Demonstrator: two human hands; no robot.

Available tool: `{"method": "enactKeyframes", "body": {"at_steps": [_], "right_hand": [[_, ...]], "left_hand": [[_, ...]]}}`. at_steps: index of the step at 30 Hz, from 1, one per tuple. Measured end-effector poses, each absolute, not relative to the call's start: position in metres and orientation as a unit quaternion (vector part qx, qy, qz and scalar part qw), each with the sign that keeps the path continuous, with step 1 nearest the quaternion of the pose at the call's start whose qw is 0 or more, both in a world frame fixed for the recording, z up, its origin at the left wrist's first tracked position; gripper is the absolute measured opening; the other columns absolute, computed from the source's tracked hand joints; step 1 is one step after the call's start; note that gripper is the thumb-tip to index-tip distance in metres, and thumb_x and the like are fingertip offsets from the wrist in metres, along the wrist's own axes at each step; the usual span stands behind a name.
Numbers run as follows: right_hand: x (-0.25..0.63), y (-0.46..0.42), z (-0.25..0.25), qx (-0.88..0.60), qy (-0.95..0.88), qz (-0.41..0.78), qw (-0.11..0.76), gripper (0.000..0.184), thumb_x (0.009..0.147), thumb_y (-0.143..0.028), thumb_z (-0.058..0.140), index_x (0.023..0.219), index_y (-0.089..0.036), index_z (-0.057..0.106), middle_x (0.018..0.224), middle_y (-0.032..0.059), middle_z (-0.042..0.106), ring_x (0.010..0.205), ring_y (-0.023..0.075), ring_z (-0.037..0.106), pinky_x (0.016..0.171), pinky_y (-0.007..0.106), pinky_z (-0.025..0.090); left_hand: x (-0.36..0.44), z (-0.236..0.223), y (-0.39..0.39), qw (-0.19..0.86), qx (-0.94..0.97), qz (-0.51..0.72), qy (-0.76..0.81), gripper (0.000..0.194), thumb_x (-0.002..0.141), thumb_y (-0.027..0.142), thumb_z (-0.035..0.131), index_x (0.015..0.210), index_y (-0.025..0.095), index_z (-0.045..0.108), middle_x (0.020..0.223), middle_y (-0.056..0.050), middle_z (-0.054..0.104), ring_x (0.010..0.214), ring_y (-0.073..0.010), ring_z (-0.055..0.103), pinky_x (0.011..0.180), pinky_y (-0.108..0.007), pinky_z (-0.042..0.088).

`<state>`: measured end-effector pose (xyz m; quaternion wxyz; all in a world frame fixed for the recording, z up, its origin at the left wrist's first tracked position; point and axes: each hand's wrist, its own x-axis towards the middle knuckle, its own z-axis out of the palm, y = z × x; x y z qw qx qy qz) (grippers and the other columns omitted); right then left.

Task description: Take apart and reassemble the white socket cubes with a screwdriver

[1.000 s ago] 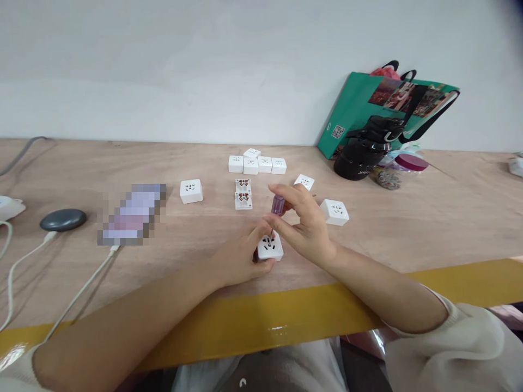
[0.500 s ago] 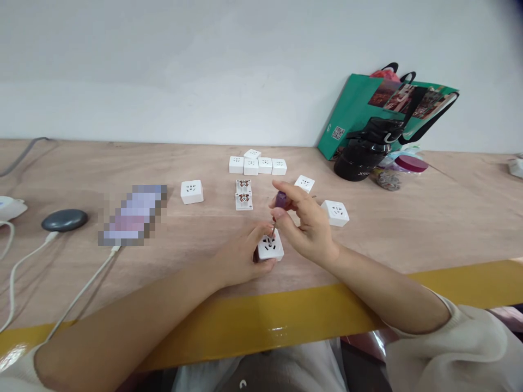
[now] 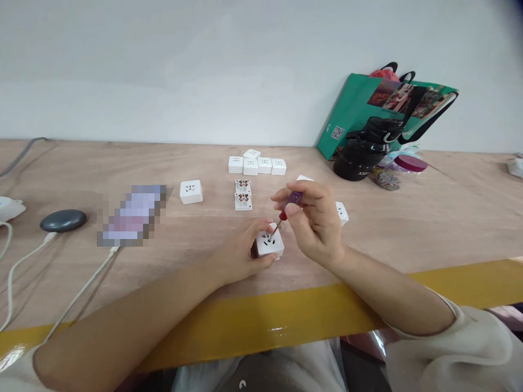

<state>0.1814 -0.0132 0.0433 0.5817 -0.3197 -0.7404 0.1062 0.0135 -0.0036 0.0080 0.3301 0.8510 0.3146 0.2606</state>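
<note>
Five small white socket blocks (image 3: 250,165) sit grouped on the wood-look table (image 3: 183,234), near a pale wall (image 3: 196,71). Closer in, a white socket (image 3: 269,244) rests between the left hand's (image 3: 241,253) curved fingers and thumb. The right hand (image 3: 316,223), partly closed, pinches a purple-handled screwdriver (image 3: 293,201), its tip seemingly at the socket's centre, though that contact is small.

A black bottle with a strap (image 3: 354,159) stands against a green printed bag (image 3: 340,117). At the left, a dark oval device (image 3: 63,220) lies near a pixelated phone (image 3: 133,215).
</note>
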Motion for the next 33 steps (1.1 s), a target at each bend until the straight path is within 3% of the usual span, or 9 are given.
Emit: {"method": "enactKeyframes", "body": {"at_steps": [5, 9, 11, 14, 16, 20, 25, 29, 33], "right_hand": [[0.183, -0.013, 0.049, -0.294, -0.743, 0.106, 0.592, 0.028, 0.089, -0.015, 0.044, 0.113, -0.027, 0.042, 0.092, 0.0016, 0.057, 0.079, 0.0141, 0.061, 0.069, 0.035, 0.055], [0.200, -0.012, 0.059, -0.283, -0.758, 0.026, 0.587, 0.023, 0.090, -0.016, 0.040, 0.108, -0.026, 0.049, 0.085, 0.0026, 0.055, 0.074, 0.0150, 0.058, 0.064, 0.034, 0.051], [0.208, -0.010, 0.057, -0.307, -0.806, -0.014, 0.506, 0.019, 0.087, -0.028, 0.050, 0.106, -0.025, 0.052, 0.086, 0.0043, 0.056, 0.077, 0.0173, 0.058, 0.062, 0.034, 0.051], [0.211, -0.006, 0.042, -0.341, -0.878, -0.042, 0.333, 0.049, 0.076, -0.050, 0.062, 0.115, -0.022, 0.051, 0.104, 0.0102, 0.059, 0.085, 0.0219, 0.060, 0.058, 0.033, 0.051], [0.206, -0.004, 0.030, -0.375, -0.885, -0.050, 0.271, 0.045, 0.081, -0.046, 0.058, 0.118, -0.021, 0.051, 0.111, 0.0114, 0.059, 0.086, 0.0212, 0.061, 0.054, 0.029, 0.049], [0.198, -0.001, 0.021, -0.415, -0.873, -0.053, 0.249, 0.023, 0.085, -0.025, 0.050, 0.107, -0.019, 0.057, 0.099, 0.0077, 0.064, 0.075, 0.0163, 0.061, 0.049, 0.023, 0.040], [0.222, 0.012, 0.035, -0.571, -0.786, 0.015, 0.237, 0.012, 0.081, -0.022, 0.051, 0.089, -0.018, 0.060, 0.085, 0.0052, 0.065, 0.070, 0.0167, 0.057, 0.056, 0.025, 0.037], [0.255, 0.027, 0.048, -0.719, -0.666, 0.140, 0.141, 0.019, 0.077, -0.037, 0.055, 0.072, -0.018, 0.057, 0.074, 0.0034, 0.061, 0.061, 0.0145, 0.051, 0.053, 0.025, 0.032], [0.278, 0.034, 0.051, -0.726, -0.634, 0.227, 0.137, 0.024, 0.073, -0.042, 0.059, 0.067, -0.019, 0.056, 0.069, 0.0012, 0.059, 0.055, 0.0114, 0.046, 0.049, 0.025, 0.028]], "left_hand": [[0.012, 0.004, -0.001, 0.333, 0.845, 0.269, 0.321, 0.038, 0.082, 0.034, 0.057, 0.115, 0.022, 0.044, 0.128, -0.009, 0.051, 0.112, -0.0263, 0.052, 0.094, -0.045, 0.044], [0.012, 0.001, 0.003, 0.338, 0.832, 0.302, 0.321, 0.032, 0.086, 0.037, 0.053, 0.115, 0.023, 0.046, 0.130, -0.008, 0.049, 0.116, -0.0246, 0.050, 0.095, -0.041, 0.044], [0.012, 0.001, 0.005, 0.358, 0.809, 0.326, 0.334, 0.029, 0.089, 0.039, 0.048, 0.113, 0.022, 0.048, 0.124, -0.008, 0.052, 0.112, -0.0232, 0.052, 0.091, -0.038, 0.046], [0.013, 0.004, 0.006, 0.405, 0.769, 0.341, 0.357, 0.032, 0.092, 0.044, 0.042, 0.112, 0.020, 0.052, 0.111, -0.007, 0.059, 0.101, -0.0210, 0.057, 0.087, -0.035, 0.048], [0.014, 0.005, 0.007, 0.432, 0.751, 0.344, 0.360, 0.035, 0.093, 0.046, 0.040, 0.112, 0.019, 0.052, 0.110, -0.006, 0.061, 0.099, -0.0205, 0.058, 0.086, -0.034, 0.048], [0.014, 0.004, 0.008, 0.481, 0.728, 0.344, 0.347, 0.040, 0.092, 0.049, 0.041, 0.116, 0.018, 0.050, 0.111, -0.007, 0.061, 0.099, -0.0200, 0.059, 0.086, -0.034, 0.049], [0.010, 0.004, 0.007, 0.432, 0.757, 0.306, 0.382, 0.050, 0.090, 0.051, 0.043, 0.131, 0.022, 0.038, 0.134, -0.010, 0.047, 0.124, -0.0256, 0.045, 0.096, -0.040, 0.045], [0.008, 0.007, 0.005, 0.339, 0.826, 0.231, 0.386, 0.067, 0.079, 0.055, 0.058, 0.135, 0.024, 0.036, 0.137, -0.011, 0.044, 0.125, -0.0322, 0.043, 0.099, -0.048, 0.040], [0.010, 0.007, 0.003, 0.283, 0.881, 0.184, 0.332, 0.068, 0.073, 0.051, 0.067, 0.131, 0.026, 0.042, 0.136, -0.009, 0.045, 0.123, -0.0315, 0.043, 0.103, -0.049, 0.036]]}}
